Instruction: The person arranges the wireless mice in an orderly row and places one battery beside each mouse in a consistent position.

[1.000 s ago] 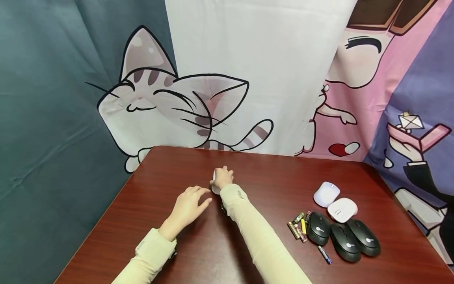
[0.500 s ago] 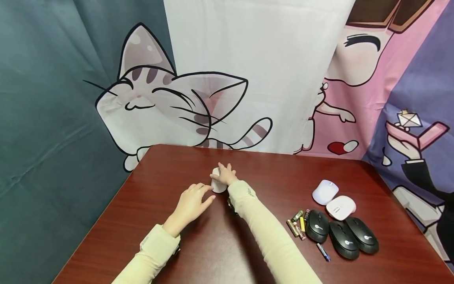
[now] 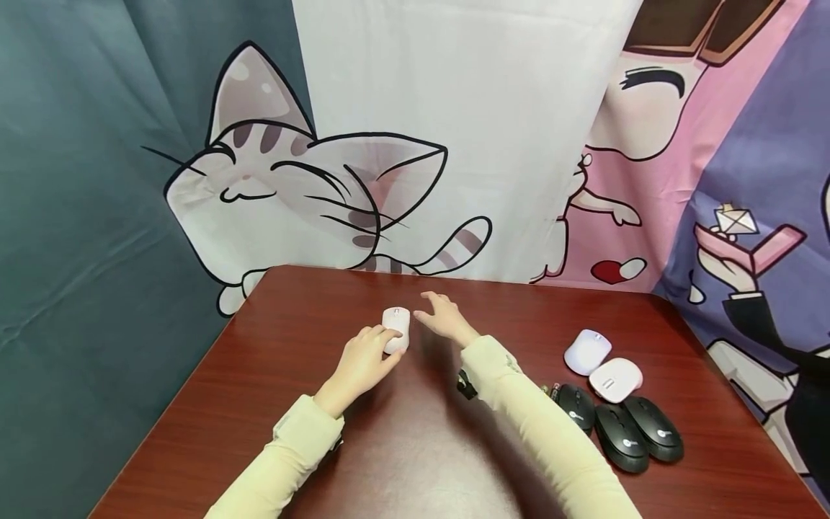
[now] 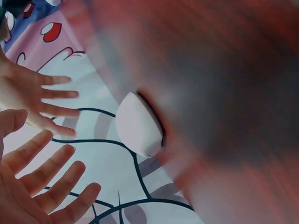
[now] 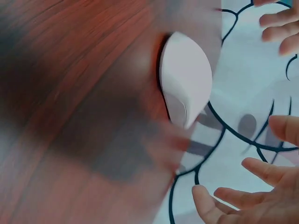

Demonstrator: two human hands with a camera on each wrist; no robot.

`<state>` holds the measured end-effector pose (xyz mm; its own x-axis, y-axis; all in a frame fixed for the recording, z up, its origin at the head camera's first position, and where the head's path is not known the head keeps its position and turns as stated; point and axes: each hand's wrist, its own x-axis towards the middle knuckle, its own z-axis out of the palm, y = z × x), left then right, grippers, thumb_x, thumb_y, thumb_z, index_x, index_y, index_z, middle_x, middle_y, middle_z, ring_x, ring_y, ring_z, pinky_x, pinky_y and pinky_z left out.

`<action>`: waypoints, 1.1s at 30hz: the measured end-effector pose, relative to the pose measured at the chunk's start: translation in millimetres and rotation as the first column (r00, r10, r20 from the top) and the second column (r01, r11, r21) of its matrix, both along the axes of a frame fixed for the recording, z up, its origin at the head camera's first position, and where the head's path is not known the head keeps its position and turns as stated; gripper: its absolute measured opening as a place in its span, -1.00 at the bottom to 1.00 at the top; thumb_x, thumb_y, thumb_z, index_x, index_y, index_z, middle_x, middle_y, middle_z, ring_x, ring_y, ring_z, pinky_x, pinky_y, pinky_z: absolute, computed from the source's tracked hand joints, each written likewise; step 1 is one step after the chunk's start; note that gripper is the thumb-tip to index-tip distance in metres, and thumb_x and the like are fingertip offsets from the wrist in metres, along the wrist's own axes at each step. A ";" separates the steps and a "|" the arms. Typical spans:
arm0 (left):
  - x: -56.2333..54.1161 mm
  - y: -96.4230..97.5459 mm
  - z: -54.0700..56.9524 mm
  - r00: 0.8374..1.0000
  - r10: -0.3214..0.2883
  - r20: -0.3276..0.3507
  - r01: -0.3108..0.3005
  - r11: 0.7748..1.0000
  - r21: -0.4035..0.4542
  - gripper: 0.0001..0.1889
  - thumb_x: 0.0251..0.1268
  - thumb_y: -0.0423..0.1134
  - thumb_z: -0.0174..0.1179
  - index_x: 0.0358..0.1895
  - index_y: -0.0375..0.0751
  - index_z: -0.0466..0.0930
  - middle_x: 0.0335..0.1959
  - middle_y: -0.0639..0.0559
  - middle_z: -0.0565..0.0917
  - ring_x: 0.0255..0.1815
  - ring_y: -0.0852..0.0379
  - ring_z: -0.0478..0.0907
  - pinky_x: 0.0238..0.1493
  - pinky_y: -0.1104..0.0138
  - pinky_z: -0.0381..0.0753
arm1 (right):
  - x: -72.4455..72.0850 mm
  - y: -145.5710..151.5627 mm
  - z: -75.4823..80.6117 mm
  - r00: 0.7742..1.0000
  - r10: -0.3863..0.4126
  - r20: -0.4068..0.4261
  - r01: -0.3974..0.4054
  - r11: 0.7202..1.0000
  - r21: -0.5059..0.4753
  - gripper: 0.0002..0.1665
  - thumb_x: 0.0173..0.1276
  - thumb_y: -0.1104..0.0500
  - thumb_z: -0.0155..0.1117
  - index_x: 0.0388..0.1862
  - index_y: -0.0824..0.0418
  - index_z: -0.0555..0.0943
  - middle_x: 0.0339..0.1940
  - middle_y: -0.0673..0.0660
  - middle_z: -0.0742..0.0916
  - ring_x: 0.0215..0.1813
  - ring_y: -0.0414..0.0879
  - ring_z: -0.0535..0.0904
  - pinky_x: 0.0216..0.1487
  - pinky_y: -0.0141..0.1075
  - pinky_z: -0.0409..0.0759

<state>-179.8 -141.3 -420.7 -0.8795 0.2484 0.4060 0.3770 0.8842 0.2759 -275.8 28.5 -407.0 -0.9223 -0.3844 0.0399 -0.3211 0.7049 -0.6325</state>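
Note:
A white computer mouse (image 3: 396, 320) lies on the brown table, its wheel end pointing to the far edge. My left hand (image 3: 364, 359) hovers over its near left part, overlapping it in the head view. In the left wrist view, the left hand (image 4: 51, 182) has its fingers spread, with a gap between them and the mouse (image 4: 138, 125). To the right of the mouse, my right hand (image 3: 447, 319) is held above the table with fingers extended. The right wrist view shows this right hand (image 5: 254, 193) holding nothing, apart from the mouse (image 5: 185, 77).
On the right of the table (image 3: 311, 303) sit two more white mice, one (image 3: 587, 352) behind the other (image 3: 615, 380). Several black mice (image 3: 621, 437) lie in front of them. Batteries beside these are mostly hidden by the right sleeve (image 3: 551, 425). A printed cloth (image 3: 519, 108) hangs behind the table.
My right hand has let go of the white mouse and drawn away to the right. The left hand has moved right, up to the mouse, which now shows more fully.

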 end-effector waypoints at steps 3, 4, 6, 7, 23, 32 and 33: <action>-8.4 4.4 0.0 1.000 0.008 -0.018 -0.008 1.000 0.009 -0.71 0.16 -0.11 0.24 -0.08 -0.13 0.64 -0.16 -0.05 0.65 -0.17 -0.06 0.56 -0.26 0.08 0.56 | 5.1 15.8 6.2 0.999 0.001 -0.047 -0.001 1.000 -0.005 -0.45 0.37 0.16 0.07 0.29 0.35 0.35 0.27 0.36 0.48 0.33 0.28 0.32 0.31 0.10 0.28; -10.9 5.5 -0.8 0.999 0.013 -0.031 -0.013 1.000 0.007 -0.71 0.16 -0.11 0.24 -0.07 -0.12 0.63 -0.15 -0.05 0.65 -0.17 -0.06 0.56 -0.26 0.08 0.56 | 6.4 20.7 7.7 0.998 0.004 -0.064 -0.004 1.000 -0.002 -0.47 0.37 0.18 0.06 0.28 0.36 0.35 0.26 0.36 0.48 0.32 0.27 0.34 0.29 0.09 0.30; -15.4 7.4 -2.7 0.998 0.018 -0.052 -0.018 1.000 0.009 -0.70 0.17 -0.12 0.23 -0.04 -0.12 0.63 -0.09 -0.06 0.65 -0.15 -0.07 0.56 -0.23 0.07 0.55 | 9.2 30.5 10.6 0.996 0.012 -0.085 -0.011 1.000 0.008 -0.49 0.37 0.21 0.04 0.27 0.37 0.36 0.25 0.36 0.49 0.32 0.25 0.35 0.28 0.07 0.32; -17.5 8.4 -3.8 0.998 0.019 -0.060 -0.019 1.000 0.010 -0.69 0.17 -0.13 0.22 -0.03 -0.12 0.62 -0.07 -0.07 0.65 -0.14 -0.08 0.56 -0.22 0.06 0.55 | 10.6 35.0 11.8 0.995 0.015 -0.095 -0.014 1.000 0.013 -0.50 0.37 0.22 0.04 0.26 0.37 0.37 0.24 0.36 0.50 0.31 0.25 0.36 0.27 0.07 0.32; -55.8 21.0 -21.3 0.917 0.212 0.339 -0.167 0.973 -0.157 -0.48 0.26 -0.07 0.16 0.30 0.03 0.36 0.31 -0.24 0.31 0.17 -0.29 0.33 -0.07 -0.17 0.43 | 23.2 96.5 19.9 0.975 -0.070 -0.211 0.051 0.994 -0.094 -0.65 0.33 0.35 0.05 0.08 0.38 0.52 0.06 0.35 0.65 0.10 0.20 0.57 0.11 0.04 0.47; -77.5 15.2 -28.2 0.887 0.235 0.397 -0.191 0.970 -0.149 -0.50 0.26 -0.11 0.14 0.29 -0.03 0.38 0.27 -0.31 0.33 0.07 -0.33 0.40 -0.10 -0.09 0.52 | 7.0 156.8 4.6 0.945 -0.221 -0.239 0.235 0.972 0.030 -0.63 0.30 0.30 0.02 0.05 0.40 0.52 0.00 0.42 0.64 0.04 0.30 0.56 0.05 0.11 0.46; -79.1 14.7 -28.3 0.885 0.232 0.404 -0.187 0.971 -0.147 -0.50 0.27 -0.11 0.14 0.29 -0.04 0.38 0.26 -0.32 0.34 0.06 -0.32 0.42 -0.09 -0.08 0.53 | 5.2 164.4 1.6 0.938 -0.238 -0.253 0.257 0.965 0.045 -0.63 0.28 0.30 0.02 0.03 0.41 0.52 -0.01 0.43 0.64 0.04 0.32 0.55 0.05 0.13 0.46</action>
<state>-258.8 -126.7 -449.1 -0.9979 0.0597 -0.0251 0.0506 0.9611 0.2716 -270.6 192.9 -405.3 -0.9544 -0.1562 0.2543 -0.2677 0.8247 -0.4982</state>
